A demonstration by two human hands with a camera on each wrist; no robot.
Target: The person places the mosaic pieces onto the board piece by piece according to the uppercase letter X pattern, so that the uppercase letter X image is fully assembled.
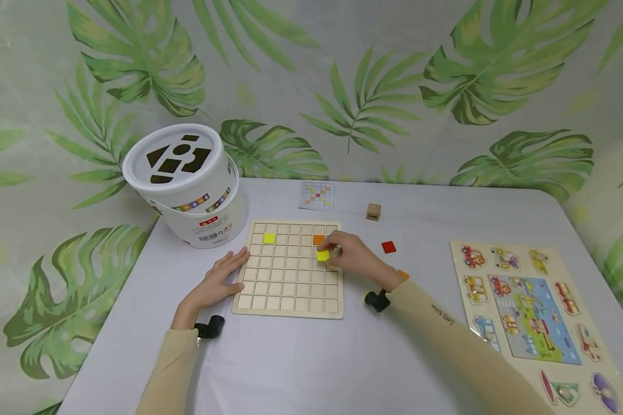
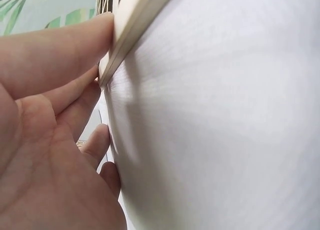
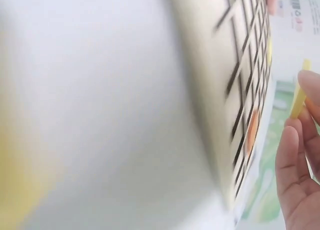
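A wooden grid board (image 1: 288,294) lies on the white table. A yellow-green tile (image 1: 269,237) and an orange tile (image 1: 318,239) sit in its second row. My right hand (image 1: 350,253) pinches a yellow tile (image 1: 323,255) over the board's right side, just below the orange tile. In the right wrist view the yellow tile (image 3: 299,97) is held edge-on at my fingertips (image 3: 310,82) above the grid (image 3: 245,65). My left hand (image 1: 219,279) lies flat on the table with straight fingers against the board's left edge (image 2: 131,30).
A white shape-sorter bucket (image 1: 187,184) stands at the back left. A pattern card (image 1: 317,195), a wooden cube (image 1: 373,211) and a red tile (image 1: 388,247) lie behind and right of the board. A vehicle peg puzzle (image 1: 535,317) fills the right side.
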